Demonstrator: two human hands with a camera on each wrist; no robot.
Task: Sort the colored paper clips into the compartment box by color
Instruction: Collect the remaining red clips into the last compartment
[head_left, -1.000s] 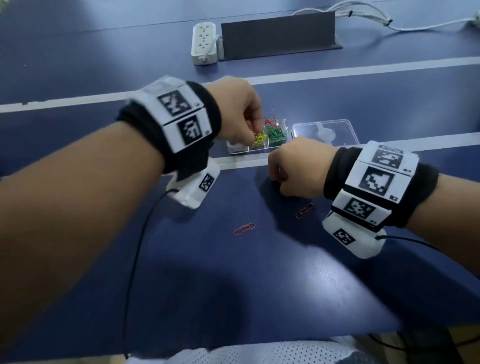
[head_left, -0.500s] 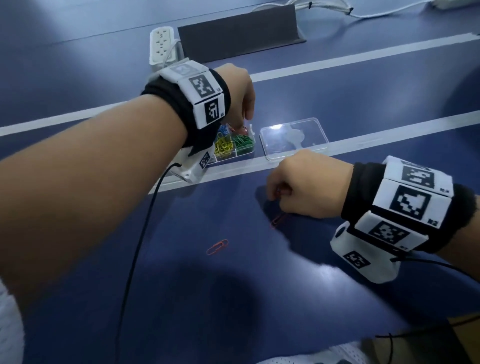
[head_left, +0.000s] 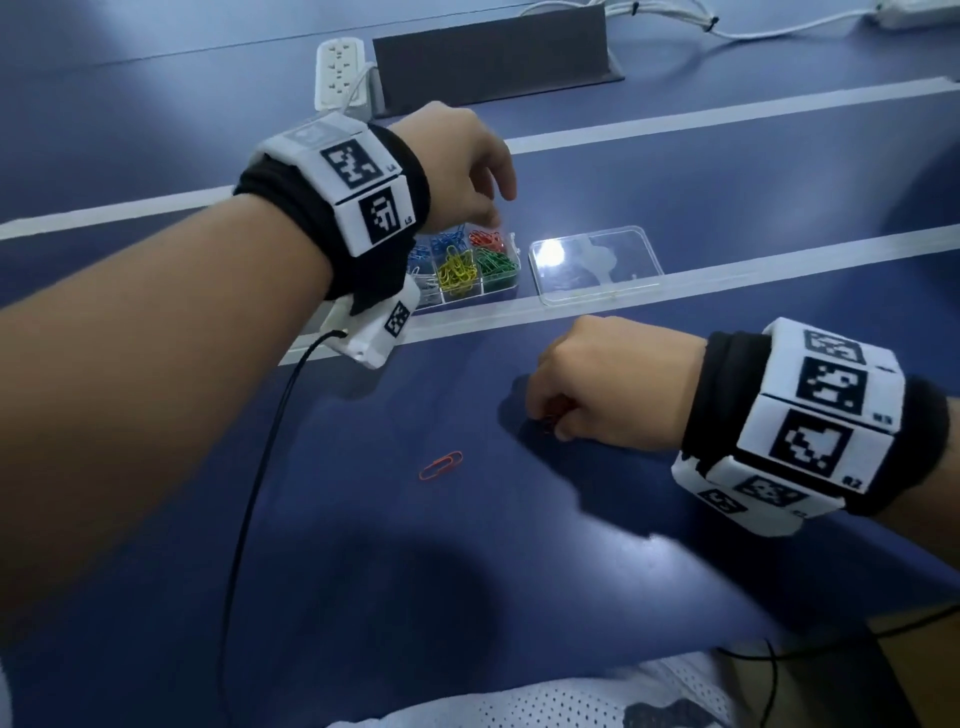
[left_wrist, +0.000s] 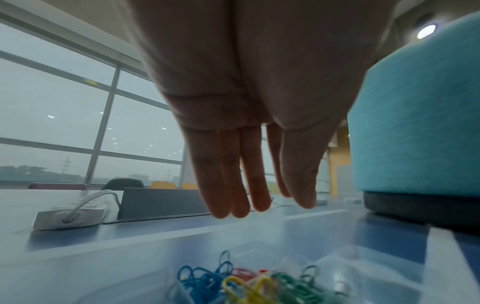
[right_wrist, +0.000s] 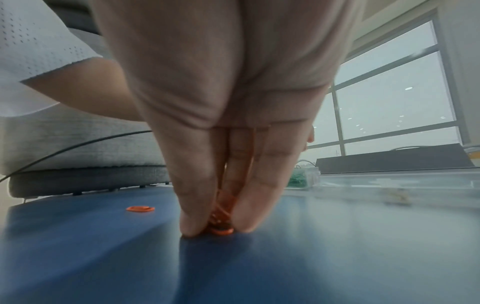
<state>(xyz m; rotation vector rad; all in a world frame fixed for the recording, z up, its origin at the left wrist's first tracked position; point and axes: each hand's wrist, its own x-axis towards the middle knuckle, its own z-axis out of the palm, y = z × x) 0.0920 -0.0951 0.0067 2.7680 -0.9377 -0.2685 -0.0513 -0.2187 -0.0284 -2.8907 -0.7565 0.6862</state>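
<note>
A clear compartment box (head_left: 511, 262) sits on the blue table with blue, red, yellow and green paper clips (head_left: 457, 267) sorted in its cells. My left hand (head_left: 483, 192) hovers just above its far side, fingers (left_wrist: 235, 185) straight and empty. My right hand (head_left: 556, 415) is down on the table nearer me, and its thumb and fingers pinch a red paper clip (right_wrist: 221, 224) against the surface. Another red paper clip (head_left: 440, 465) lies loose on the table to the left of that hand, seen also as a red paper clip (right_wrist: 140, 209) in the right wrist view.
The box's clear lid (head_left: 597, 262) lies open to its right. A white power strip (head_left: 340, 73) and a grey wedge-shaped stand (head_left: 493, 57) stand at the back, with white cables (head_left: 727, 26) beyond. A black cable (head_left: 249, 493) runs from my left wrist.
My left hand has lifted and opened above the box's red cell. My right hand has dropped onto the nearer red clip and pinched it. The head view has shifted.
</note>
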